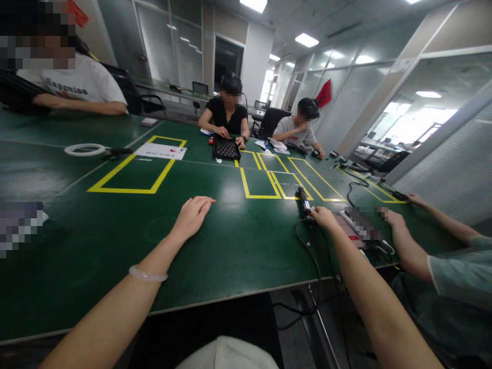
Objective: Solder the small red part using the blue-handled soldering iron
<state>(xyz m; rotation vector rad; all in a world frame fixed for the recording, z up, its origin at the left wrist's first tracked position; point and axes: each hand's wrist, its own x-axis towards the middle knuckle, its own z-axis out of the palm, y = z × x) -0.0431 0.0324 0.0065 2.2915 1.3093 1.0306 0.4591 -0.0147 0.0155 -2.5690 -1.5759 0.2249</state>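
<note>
My left hand (194,215) rests on the green table (230,241), fingers stretched out and held close together, with nothing in it. A pale bracelet (148,274) circles that wrist. On the right, the fingers of my right hand (326,218) pinch the near end of a slim black-and-silver corded tool (304,200); its exact kind is unclear. The tool points away from me, its far end by the yellow tape. From its near end a black cable (313,256) loops down over the table edge.
Yellow tape outlines (263,196) mark the table. A white paper (161,150) and a white cable coil (85,149) lie far left. One person handles a black tray (226,148) opposite. Close right are a phone-like item (350,230), cords and a co-worker's hand (394,219).
</note>
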